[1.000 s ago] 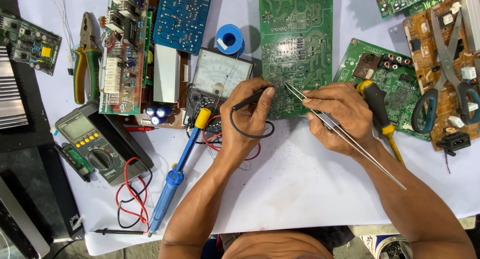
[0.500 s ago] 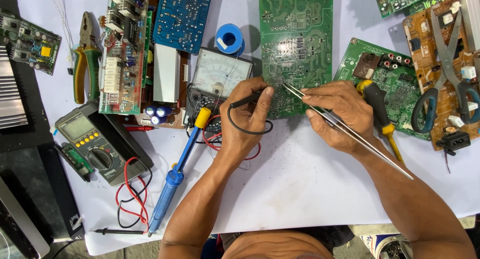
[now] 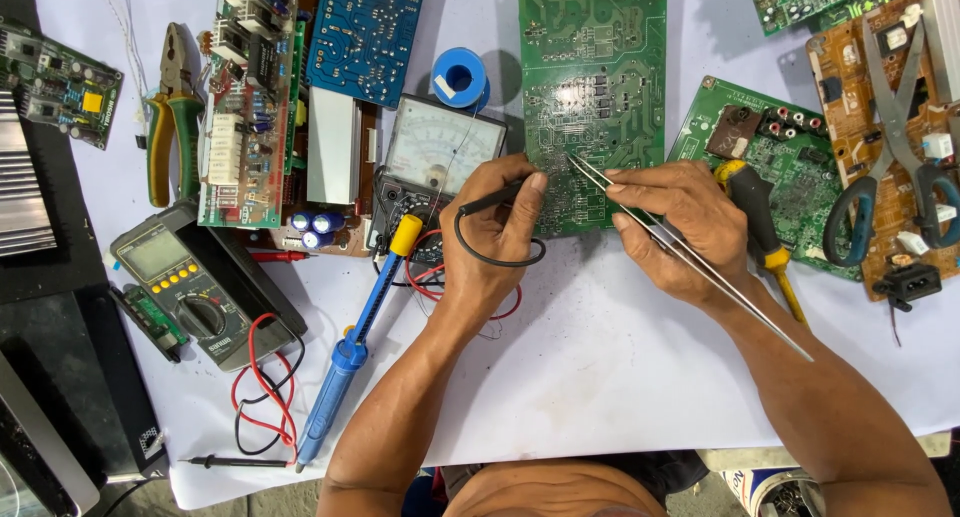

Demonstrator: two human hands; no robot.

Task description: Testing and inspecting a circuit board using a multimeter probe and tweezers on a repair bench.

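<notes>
Now the left hand grips a black probe, the right hand tweezers.

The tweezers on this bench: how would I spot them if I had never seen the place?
Start at the tall green circuit board at the top middle of the white table. The right hand rests at its lower edge, and the tweezers run through its fingers, tips on the board. Unlike the yellow-handled screwdriver beside them, they are thin, bare silver metal, slanting down to the right.
</notes>
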